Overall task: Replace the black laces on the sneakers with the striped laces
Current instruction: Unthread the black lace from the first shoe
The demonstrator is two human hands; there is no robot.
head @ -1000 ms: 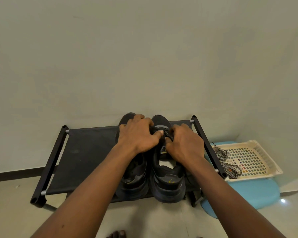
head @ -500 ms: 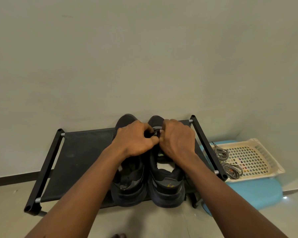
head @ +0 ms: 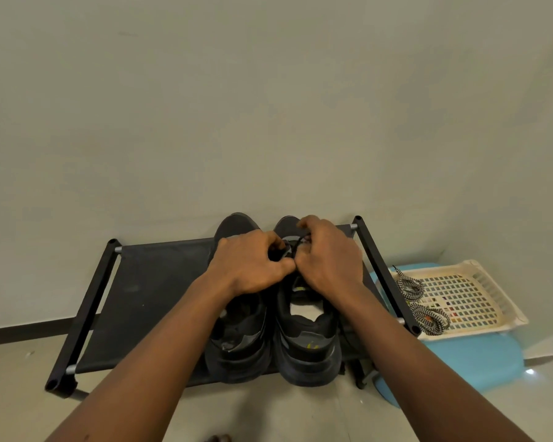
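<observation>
Two black sneakers stand side by side on a low black rack (head: 147, 291), heels toward me: the left sneaker (head: 240, 339) and the right sneaker (head: 307, 342). Both hands work over the right sneaker's lacing area. My left hand (head: 249, 266) has its fingers curled on the black lace (head: 296, 244). My right hand (head: 328, 256) pinches the same lace from the other side. Most of the lace is hidden under my fingers. Two coiled black-and-white striped laces, one (head: 407, 285) behind the other (head: 431, 319), lie in a cream tray at the right.
The cream perforated tray (head: 470, 298) sits on a light blue stool (head: 479, 358) beside the rack's right end. A pale wall stands right behind the rack. Tiled floor (head: 23, 387) lies in front, and toes (head: 217, 438) show at the bottom edge.
Both hands have moved further up the right sneaker toward its toe, and a loop of black lace now shows between them. The view has tilted slightly.
</observation>
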